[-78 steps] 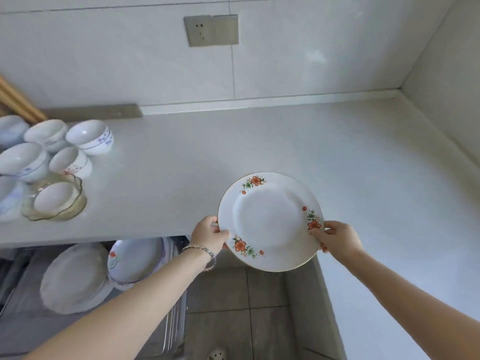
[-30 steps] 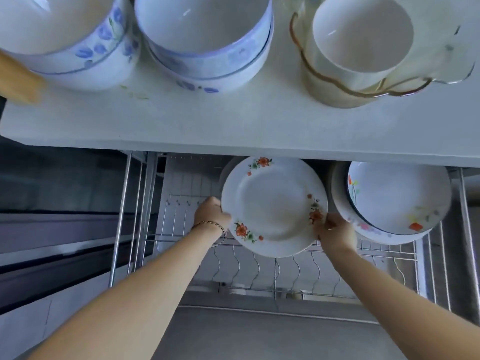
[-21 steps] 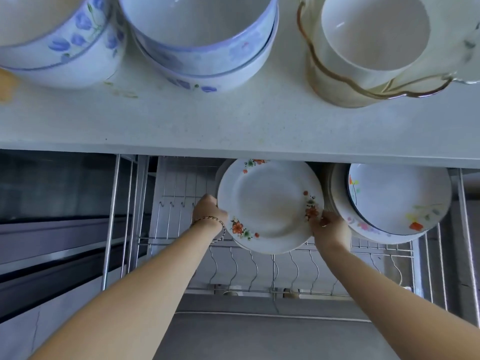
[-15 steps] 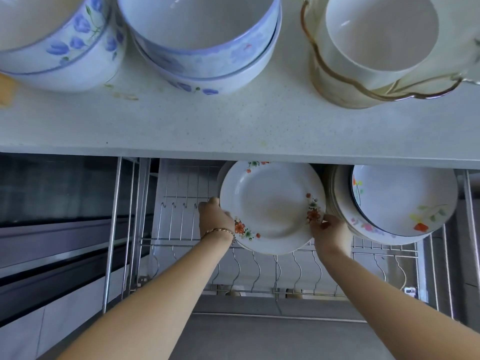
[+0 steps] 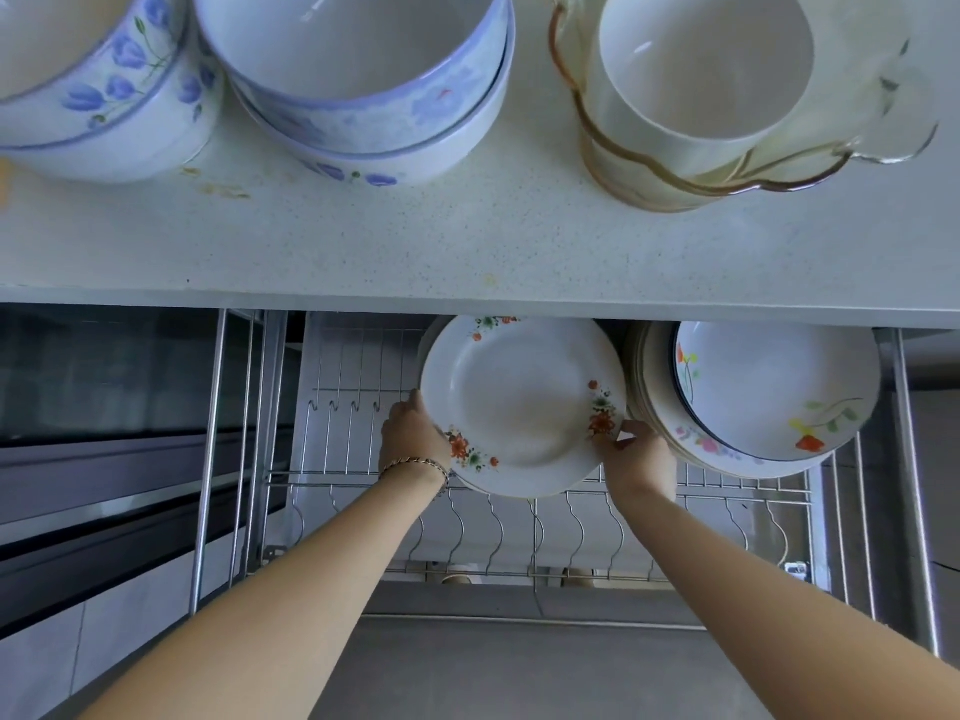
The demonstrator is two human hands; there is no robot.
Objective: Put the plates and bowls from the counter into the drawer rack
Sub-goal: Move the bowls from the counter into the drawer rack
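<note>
My left hand [image 5: 413, 433] and right hand [image 5: 636, 459] gripped opposite rims of the round white orange-flowered ceramic plate [image 5: 519, 402] inside the steel wire drawer rack [image 5: 571, 532]. It looked stiff, glossy, slippery and breakable; the rims seemed the best hold.

No text, number, label or brand can be read anywhere. The only markings are painted flowers: orange ones on the rim of the round white ceramic plate [image 5: 519, 402] and blue ones on the white ceramic bowls [image 5: 109, 96] at the far left of the speckled tabletop [image 5: 467, 241].
</note>
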